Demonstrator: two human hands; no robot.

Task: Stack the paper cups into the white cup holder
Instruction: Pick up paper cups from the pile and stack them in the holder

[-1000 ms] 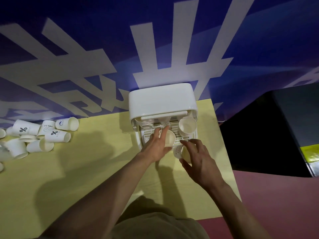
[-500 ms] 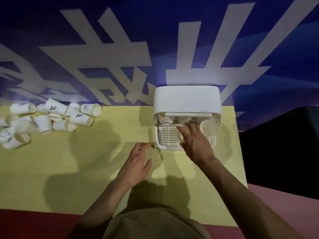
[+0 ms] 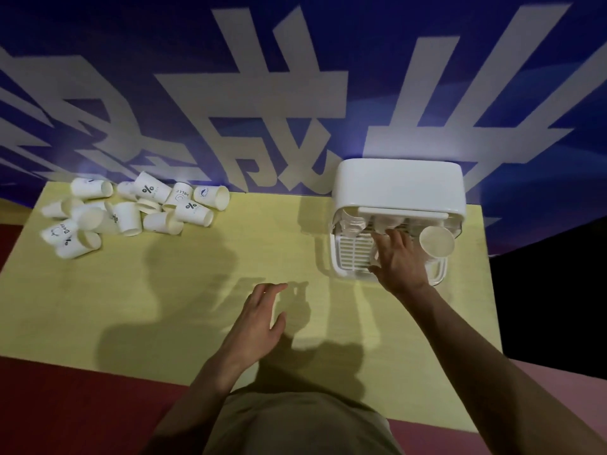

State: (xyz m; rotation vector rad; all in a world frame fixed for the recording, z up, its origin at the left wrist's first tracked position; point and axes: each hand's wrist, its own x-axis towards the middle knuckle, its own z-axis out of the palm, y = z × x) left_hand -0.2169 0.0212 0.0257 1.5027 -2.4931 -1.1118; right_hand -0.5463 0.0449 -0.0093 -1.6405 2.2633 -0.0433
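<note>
Right hand (image 3: 399, 262) reaches into white cup holder (image 3: 399, 185) at surface (image 3: 230, 290) right rear, fingers over grille, grip unclear; left hand (image 3: 259, 323) hovers mid-surface, fingers apart, holding nothing; paper cups (image 3: 131, 211) heaped far left; one cup (image 3: 437, 242) in holder's right side.

The room is dim, with hard light falling from above and behind me. It throws dark, sharp-edged shadows of my head, arms and fingers across the yellow table (image 3: 203, 277). The white cup holder (image 3: 399, 187) glows brightest, its top nearly washed out, with a faint bluish halo on the wall behind it. The wide lens bends the table's edges and stretches the wall lettering. The pile of paper cups (image 3: 131, 213) at far left looks soft and slightly smeared.
</note>
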